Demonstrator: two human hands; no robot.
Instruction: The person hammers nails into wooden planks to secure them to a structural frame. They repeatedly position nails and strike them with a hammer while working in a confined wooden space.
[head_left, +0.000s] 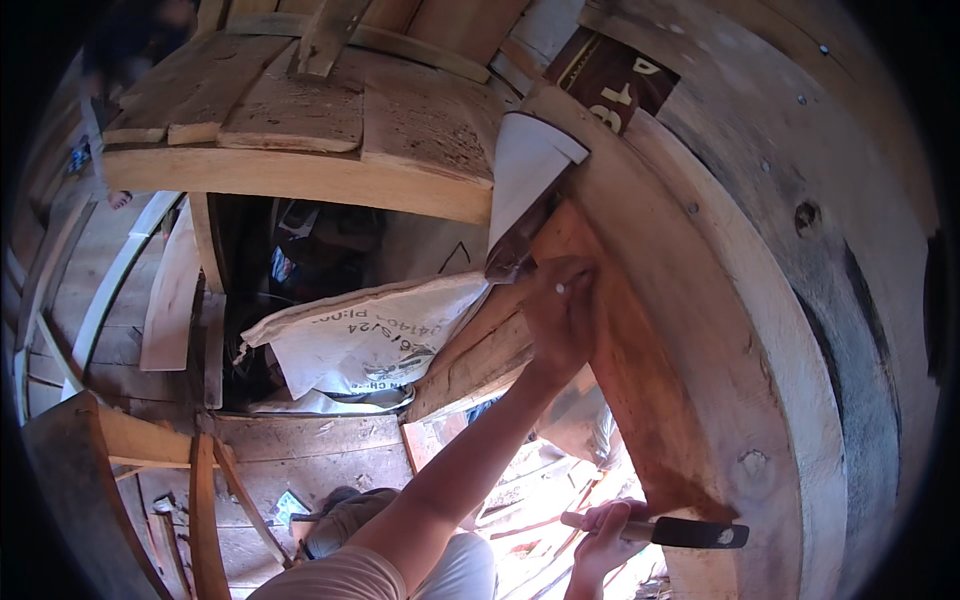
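Left hand (pixel 560 310) pinching a nail against the board (pixel 640 400); right hand (pixel 605 530) clamping the hammer (pixel 690 532) handle.
Nail looking small, slippery; hammer head-heavy, gripping low on the handle suiting it.

A rough plank platform (pixel 300 110) carries loose board offcuts (pixel 290 115); below, the wooden floor (pixel 300 460) bears a white printed sack (pixel 370 335).

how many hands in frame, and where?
2. The left hand is pressed against the reddish plank at centre. The right hand at the bottom edge grips a hammer. No others are visible.
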